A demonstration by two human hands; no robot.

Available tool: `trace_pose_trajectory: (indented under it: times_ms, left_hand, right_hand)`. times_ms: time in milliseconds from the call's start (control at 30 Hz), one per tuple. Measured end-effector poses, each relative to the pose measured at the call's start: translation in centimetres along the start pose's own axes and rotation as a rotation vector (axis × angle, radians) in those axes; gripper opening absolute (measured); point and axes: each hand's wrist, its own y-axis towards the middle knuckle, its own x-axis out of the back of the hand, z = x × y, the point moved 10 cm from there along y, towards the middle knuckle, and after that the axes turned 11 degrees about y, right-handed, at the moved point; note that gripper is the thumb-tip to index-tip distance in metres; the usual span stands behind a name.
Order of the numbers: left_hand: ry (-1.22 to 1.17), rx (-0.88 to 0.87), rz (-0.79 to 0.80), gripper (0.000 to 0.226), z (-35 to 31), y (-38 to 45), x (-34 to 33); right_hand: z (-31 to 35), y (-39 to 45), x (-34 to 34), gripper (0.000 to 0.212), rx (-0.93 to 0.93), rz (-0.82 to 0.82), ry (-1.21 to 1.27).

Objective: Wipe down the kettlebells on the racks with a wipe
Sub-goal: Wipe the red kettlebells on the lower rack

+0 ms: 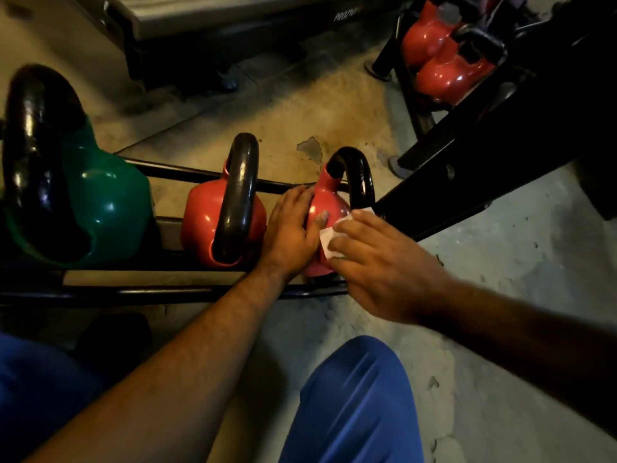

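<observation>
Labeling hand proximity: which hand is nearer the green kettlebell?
Left. The left hand rests on the rightmost red kettlebell, nearer the green kettlebell; the right hand presses the wipe farther right.

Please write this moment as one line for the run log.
step: wiping | left hand: steadies red kettlebell | right hand: presses wipe on it | place: low rack
</observation>
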Motion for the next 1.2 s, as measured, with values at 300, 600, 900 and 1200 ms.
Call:
trace_pose_trajectory:
  times_ms: [300,600,900,1200]
  left_hand:
    - [0.031,0.012,-0.002,0.062,0.8,0.3,-0.4]
    - [0.023,-0.001,-0.021,0.058,0.8,0.0,0.1]
    - [0.040,-0.012,-0.010,0.067,0.5,0.0,-0.1]
    - [0.148,0.018,0.010,0.071,0.2,-0.2,-0.7]
  right_hand:
    - [1.0,-0.6,-0.7,0.035,0.087,-0.078,-0.064]
    - [-1.2,0.7,1.3,0.033,0.025,-0.079,0.021]
    - [-3.7,3.0,2.8,0.048,-0.123,0.032,0.040]
    - [-8.2,5.2,2.1,0.063,-0.390,0.296,0.002]
